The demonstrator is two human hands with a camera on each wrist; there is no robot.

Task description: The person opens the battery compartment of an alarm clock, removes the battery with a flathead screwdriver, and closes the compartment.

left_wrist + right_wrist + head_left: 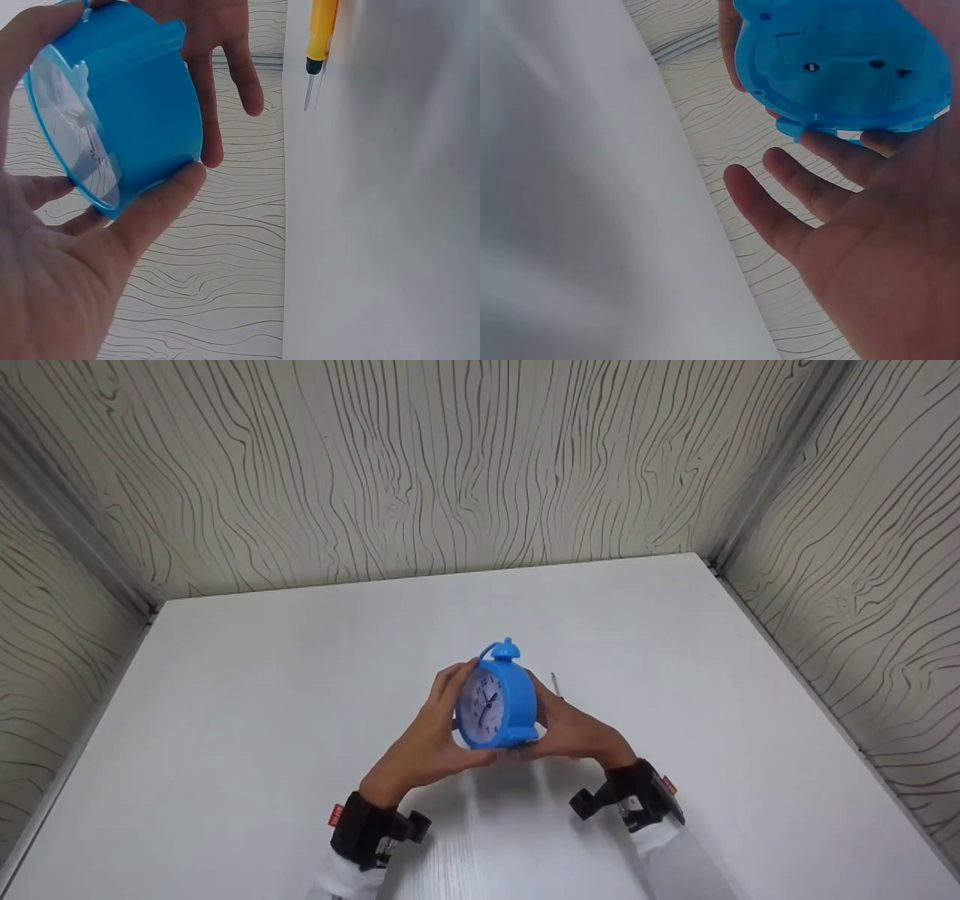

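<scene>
A blue alarm clock [519, 701] with a white dial and a bell on top is held up over the white table between both hands. My left hand [426, 741] grips its dial side, thumb underneath and fingers along the far edge. On the other side, my right hand [581, 733] holds the clock with thumb low and fingers at its rim; two of its fingers stretch free in the right wrist view. The clock's back [847, 82], with its knobs and a cover panel, faces the right wrist camera. A yellow-handled screwdriver [322, 34] lies on the table, mostly hidden behind my right hand in the head view.
The white table [262, 697] extends around the hands. Wood-grain panels [420, 465] stand along its back and sides, joined by grey metal corner posts [780, 457]. Each wrist carries a black strapped camera mount [367, 832].
</scene>
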